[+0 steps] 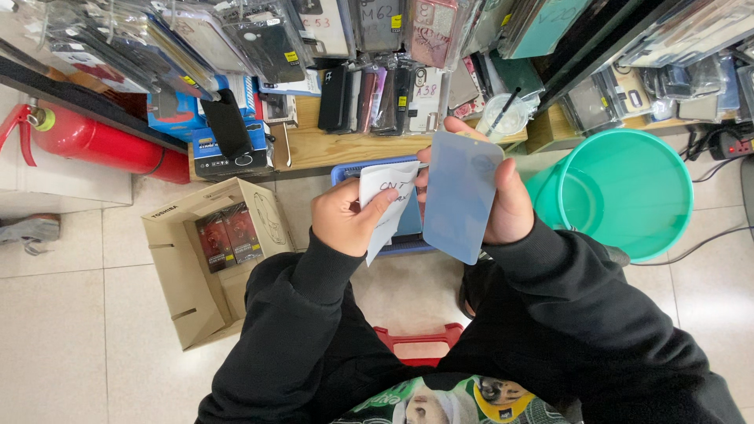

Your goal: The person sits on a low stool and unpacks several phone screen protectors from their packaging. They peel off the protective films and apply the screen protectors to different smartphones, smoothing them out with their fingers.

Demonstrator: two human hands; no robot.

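Looking straight down here, nearest thing is a red plastic stool (419, 343) poking out between the black sleeves, right under the person. Above that the two hands are up in the middle of the shot. The left hand (345, 218) has its fingers closed on a white paper sleeve (386, 202) with some handwriting on it, thumb pressed over the top, paper hanging down below the fist. The right hand (503, 200) is clamped on a pale blue-grey screen protector sheet (461, 195), fingers wrapped around its right edge and fingertips showing over the top, so the flat face points at the camera. The sheet and the paper sit just beside each other, edges pretty much touching. Behind them there's a blue plastic basket (369, 166) on the tiled floor, mostly hidden by the hands. Off to the left is an open cardboard box (182, 292) with a couple of dark red packets inside, and to the right a big teal bucket (628, 192). Further back a wooden shelf (330, 147) is stacked with phone cases in clear bags (377, 98), a plastic cup with a straw (503, 116) stands near it, and a red fire extinguisher (98, 141) lies at far left.
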